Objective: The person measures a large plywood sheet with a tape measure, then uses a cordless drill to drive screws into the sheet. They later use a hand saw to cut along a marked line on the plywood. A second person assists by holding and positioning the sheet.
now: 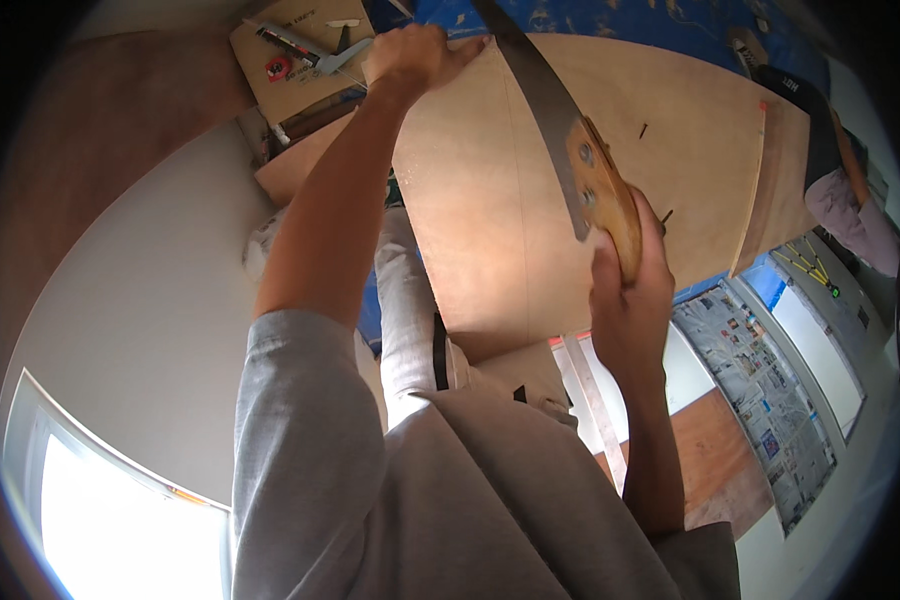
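From where I stand, the widest passage lies over the plywood sheet (705,130), to the right of the saw (540,85). Only a small dark fastener (643,130) interrupts the bare wood there, up to the wooden strip (757,190) near the right end, where another person (850,215) crowds the way. A second open stretch runs between the left forearm (330,205) and the blade, pinched at the far edge, where the thumb of the left hand (417,55) comes right up to the steel. The right hand (645,275) blocks the near side. Leftward, a tool-strewn cardboard box (255,45) obstructs the corner.
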Demonstrator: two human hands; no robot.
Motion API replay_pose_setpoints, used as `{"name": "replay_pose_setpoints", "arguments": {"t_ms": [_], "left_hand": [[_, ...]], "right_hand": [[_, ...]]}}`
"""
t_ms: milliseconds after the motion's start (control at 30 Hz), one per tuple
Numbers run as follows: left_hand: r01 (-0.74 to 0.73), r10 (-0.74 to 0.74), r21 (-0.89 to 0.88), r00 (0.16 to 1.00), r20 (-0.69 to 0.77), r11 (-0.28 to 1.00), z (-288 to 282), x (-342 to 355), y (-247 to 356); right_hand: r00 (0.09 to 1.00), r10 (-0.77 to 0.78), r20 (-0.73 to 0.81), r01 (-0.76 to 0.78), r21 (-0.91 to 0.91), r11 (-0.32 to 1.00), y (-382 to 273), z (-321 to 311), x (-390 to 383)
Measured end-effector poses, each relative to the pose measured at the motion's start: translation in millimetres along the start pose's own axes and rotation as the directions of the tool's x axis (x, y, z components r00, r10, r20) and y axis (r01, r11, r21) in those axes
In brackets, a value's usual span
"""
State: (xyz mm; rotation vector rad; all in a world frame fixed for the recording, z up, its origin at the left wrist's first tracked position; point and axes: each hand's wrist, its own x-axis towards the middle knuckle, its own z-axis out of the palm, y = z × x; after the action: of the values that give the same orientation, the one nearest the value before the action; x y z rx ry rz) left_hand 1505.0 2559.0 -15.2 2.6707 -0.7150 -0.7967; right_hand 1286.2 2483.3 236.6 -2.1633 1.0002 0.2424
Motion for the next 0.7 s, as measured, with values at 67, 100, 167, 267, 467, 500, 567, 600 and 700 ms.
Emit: {"name": "replay_pose_setpoints", "arguments": {"t_ms": [67, 100, 167, 267, 467, 500, 567, 600, 700], "left_hand": [[0.007, -0.008, -0.013, 0.999, -0.033, 1.000, 3, -1, 1], [0.009, -0.010, -0.019, 0.999, -0.042, 1.000, 4, 1, 0], [-0.024, 0.021, -0.062, 0.998, -0.054, 0.998, 6, 3, -1], [-0.005, -0.006, -0.062, 0.986, -0.165, 0.998, 11, 4, -1], [-0.007, 0.008, -0.028, 1.000, 0.026, 1.000, 4, 4, 0], [-0.006, 0.008, -0.049, 0.999, 0.041, 0.999, 1, 4, -1], [-0.009, 0.008, -0.010, 1.000, -0.015, 1.000, -2, 3, -1], [-0.011, 0.012, 0.007, 0.999, -0.036, 1.000, -3, 2, 0], [-0.006, 0.006, -0.019, 1.000, -0.010, 1.000, -2, 2, 0]], "right_hand": [[0.981, -0.188, -0.055, 0.184, -0.057, 0.981, 6, 18, 33], [0.977, -0.204, -0.066, 0.197, -0.097, 0.976, 9, 32, 62], [0.941, -0.336, -0.043, 0.333, -0.059, 0.941, 13, 60, 109], [0.996, -0.089, -0.019, 0.088, -0.041, 0.995, 18, 76, 144], [0.976, -0.211, -0.061, 0.208, -0.050, 0.977, 4, 33, 45], [0.999, -0.038, -0.010, 0.037, -0.043, 0.998, 0, 19, 22], [0.974, 0.209, 0.085, -0.213, 0.039, 0.976, -2, -3, -17], [0.991, 0.114, 0.068, -0.118, 0.059, 0.991, 2, -5, -23], [1.000, -0.029, 0.004, 0.029, -0.001, 1.000, 12, 5, -4]]}}
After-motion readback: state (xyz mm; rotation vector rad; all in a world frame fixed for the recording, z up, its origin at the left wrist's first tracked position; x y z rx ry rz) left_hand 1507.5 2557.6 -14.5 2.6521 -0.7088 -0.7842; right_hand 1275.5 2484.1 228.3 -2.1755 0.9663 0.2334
